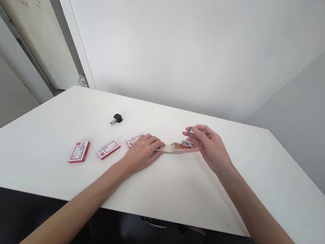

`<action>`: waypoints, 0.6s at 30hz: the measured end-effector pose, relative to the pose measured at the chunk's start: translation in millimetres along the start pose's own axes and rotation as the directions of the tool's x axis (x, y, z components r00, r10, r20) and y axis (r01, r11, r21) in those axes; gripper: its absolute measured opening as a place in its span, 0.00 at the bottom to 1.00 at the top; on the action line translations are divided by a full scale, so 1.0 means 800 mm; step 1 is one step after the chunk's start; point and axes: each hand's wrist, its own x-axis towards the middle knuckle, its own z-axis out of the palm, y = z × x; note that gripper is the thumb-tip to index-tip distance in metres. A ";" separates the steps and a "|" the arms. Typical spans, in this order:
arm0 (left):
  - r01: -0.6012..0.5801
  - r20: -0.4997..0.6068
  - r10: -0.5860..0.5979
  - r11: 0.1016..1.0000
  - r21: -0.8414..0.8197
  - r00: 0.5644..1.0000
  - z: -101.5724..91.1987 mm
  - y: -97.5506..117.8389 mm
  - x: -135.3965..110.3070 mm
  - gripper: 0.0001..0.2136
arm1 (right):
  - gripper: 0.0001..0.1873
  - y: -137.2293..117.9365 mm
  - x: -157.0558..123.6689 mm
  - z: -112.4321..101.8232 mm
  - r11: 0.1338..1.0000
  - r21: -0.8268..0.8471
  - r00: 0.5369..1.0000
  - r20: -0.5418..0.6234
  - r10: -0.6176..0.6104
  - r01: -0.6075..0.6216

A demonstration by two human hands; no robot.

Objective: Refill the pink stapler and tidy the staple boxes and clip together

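Pink-beige stapler (180,148) lying opened on white table (171,188), pinned at one end under flat, closed fingers of left hand (142,151) for steadiness; right hand (208,145) pinching small metal strip (191,130) above tray. Staple boxes (108,149) near left.

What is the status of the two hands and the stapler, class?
Left hand pressing down one end of the opened pink-and-beige plastic stapler. Right hand over its other end, fingers pinching a small metal piece. Red-and-white staple boxes lie apart, nothing blocking.
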 end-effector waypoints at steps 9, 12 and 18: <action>-0.001 -0.012 0.001 1.000 0.006 1.000 0.000 0.001 -0.003 0.10 | 0.22 -0.021 -0.013 -0.017 0.990 -0.138 1.000 -0.008 0.004 -0.005; -0.006 -0.017 0.006 1.000 0.016 1.000 0.001 0.001 -0.004 0.10 | 0.23 -0.024 -0.018 -0.020 0.968 -0.250 1.000 0.008 0.007 -0.005; -0.006 -0.021 0.007 1.000 0.025 1.000 0.002 0.000 -0.003 0.11 | 0.21 -0.025 -0.021 -0.023 0.888 -0.460 1.000 -0.017 -0.023 0.013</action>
